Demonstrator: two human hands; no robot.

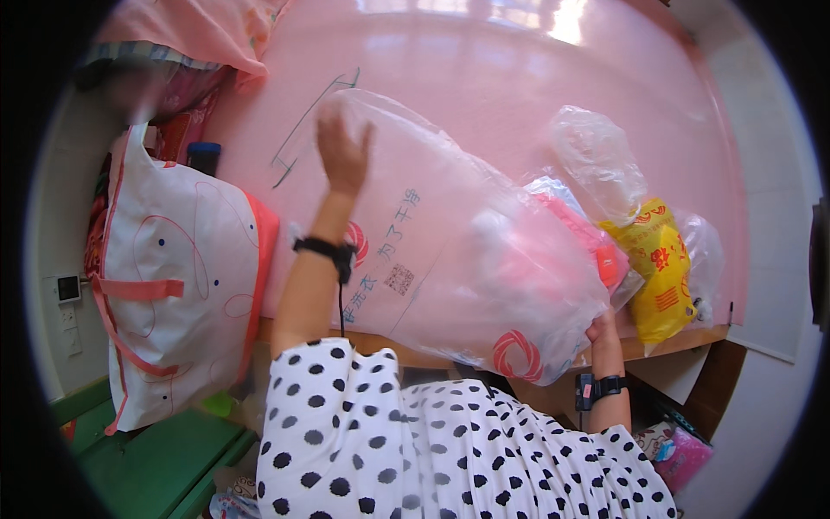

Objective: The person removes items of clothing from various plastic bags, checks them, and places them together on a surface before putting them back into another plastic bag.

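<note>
A large clear plastic garment bag (pixel 447 214), printed with writing, a code and red emblems, is spread over the pink-covered table. Pink and white folded items (pixel 519 253) show through its right part. On the bag's upper left end lies my left hand (pixel 343 152), palm down with the fingers apart, slightly blurred. My right hand (pixel 602 324) is at the bag's lower right edge, near a pink item (pixel 583 230) with a red tag; its fingers are partly hidden by the plastic, so its hold is unclear.
At the right lie a yellow plastic bag (pixel 661 279) and a crumpled clear bag (pixel 600 162). A large white storage bag (pixel 188 259) with coral handles stands at the left. Behind it are a blue-lidded container (pixel 203 157) and pink cloth (pixel 194 29). The table's wooden edge (pixel 415 353) runs before me.
</note>
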